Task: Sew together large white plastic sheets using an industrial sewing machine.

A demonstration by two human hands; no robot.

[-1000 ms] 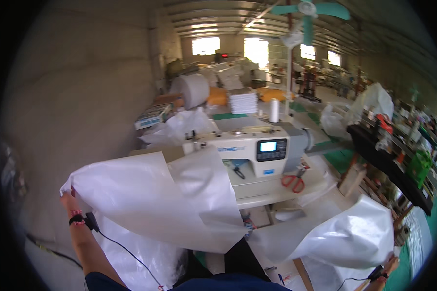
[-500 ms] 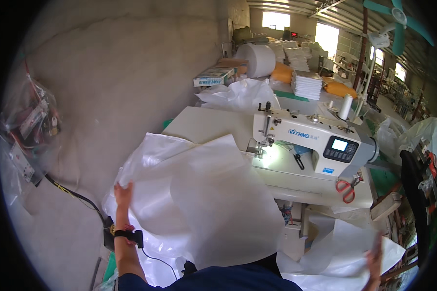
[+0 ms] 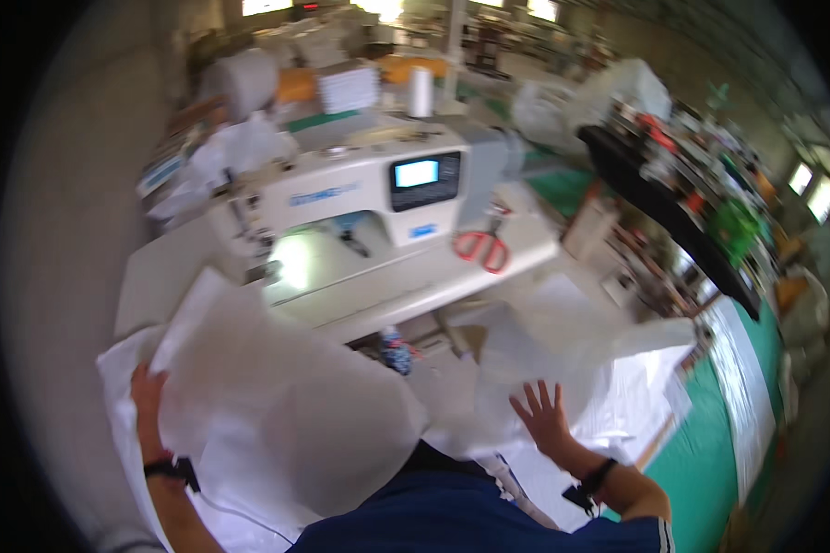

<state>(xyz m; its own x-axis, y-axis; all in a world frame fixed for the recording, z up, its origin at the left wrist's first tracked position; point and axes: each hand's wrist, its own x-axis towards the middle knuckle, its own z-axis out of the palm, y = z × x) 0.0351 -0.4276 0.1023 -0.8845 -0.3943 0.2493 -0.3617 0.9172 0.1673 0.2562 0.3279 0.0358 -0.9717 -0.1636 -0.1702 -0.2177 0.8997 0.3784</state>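
Observation:
My left hand [image 3: 148,405] rests near the left edge of a large white sheet [image 3: 277,415], thumb apart from the fingers; blur softens the fingertips. This sheet drapes from the sewing machine table down over my lap. My right hand [image 3: 548,424] is spread wide, fingers apart, over a second pile of white sheets [image 3: 609,387] at the right; whether it touches them I cannot tell. Ahead stands a white sewing machine [image 3: 360,189] with its lamp lit near the needle. Red-handled scissors [image 3: 482,249] lie at the right end of its table.
A white thread cone [image 3: 420,92] stands behind the machine. Farther back are a white roll [image 3: 249,83] and a stack of white sheets [image 3: 349,89]. A dark padded bar [image 3: 664,217] juts in at the right, near a green surface [image 3: 701,461]. A wall [image 3: 74,184] closes off the left.
My view has swung right, so the machine appears farther left. My right hand has come inward from the right edge, fingers now spread. My left hand stays on the draped sheet.

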